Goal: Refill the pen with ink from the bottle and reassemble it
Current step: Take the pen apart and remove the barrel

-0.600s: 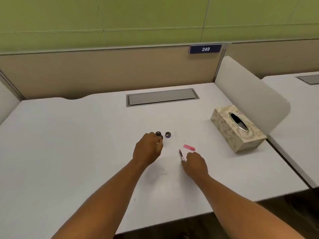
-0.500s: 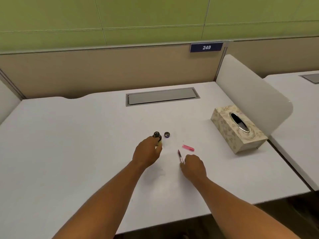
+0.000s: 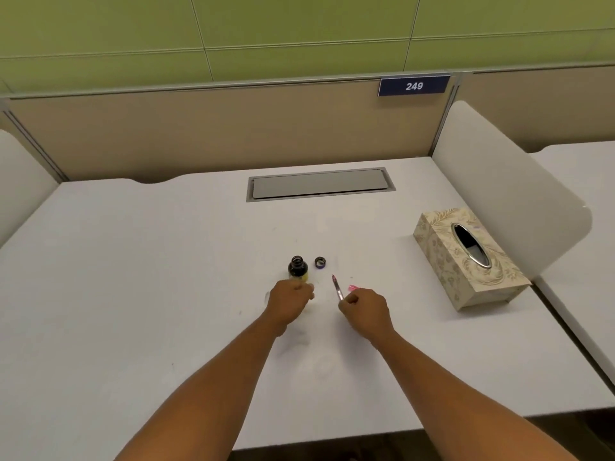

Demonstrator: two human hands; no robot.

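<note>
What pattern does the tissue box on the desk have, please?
A beige leafy floral print on the tissue box, seen in the head view.
</note>
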